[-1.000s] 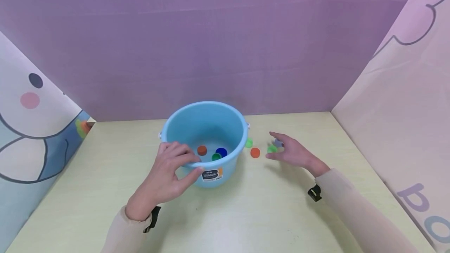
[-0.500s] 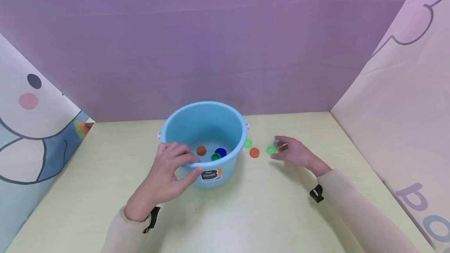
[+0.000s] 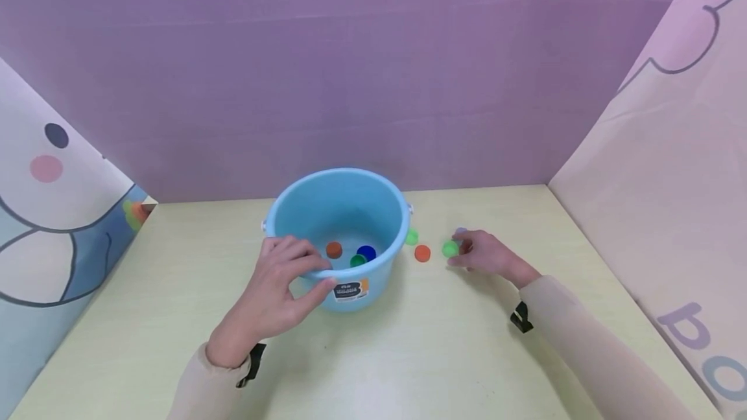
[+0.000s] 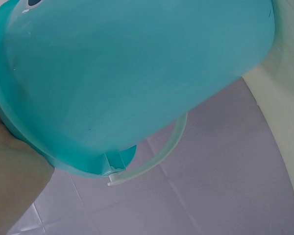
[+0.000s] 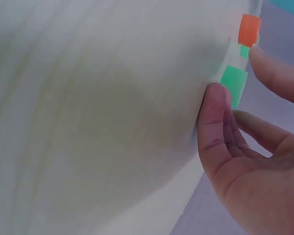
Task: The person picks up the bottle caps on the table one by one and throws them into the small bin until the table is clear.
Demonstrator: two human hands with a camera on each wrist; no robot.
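Note:
A light-blue bucket (image 3: 342, 199) stands upright on the table, with orange, green and blue bottle caps inside, such as the orange cap (image 3: 334, 250). My left hand (image 3: 280, 290) grips its near rim, thumb outside and fingers over the edge; the left wrist view shows the bucket's wall (image 4: 137, 73) and pale handle (image 4: 161, 154). To the right, my right hand (image 3: 484, 253) is low over the table beside a light-green cap (image 3: 450, 249). In the right wrist view its fingers are bent loosely, with fingertips right by that green cap (image 5: 233, 84). A bluish cap (image 3: 461, 231) is partly hidden behind the hand.
An orange cap (image 3: 423, 253) and another light-green cap (image 3: 411, 236) lie between the bucket and my right hand. A purple backdrop (image 3: 362, 83) rises behind the pale table (image 3: 373, 368). Printed panels stand at left (image 3: 47, 232) and right (image 3: 659, 212).
My right hand has moved slightly down toward the table, by the green and bluish caps, and its fingers have drawn closer together. The left hand stays on the bucket's rim.

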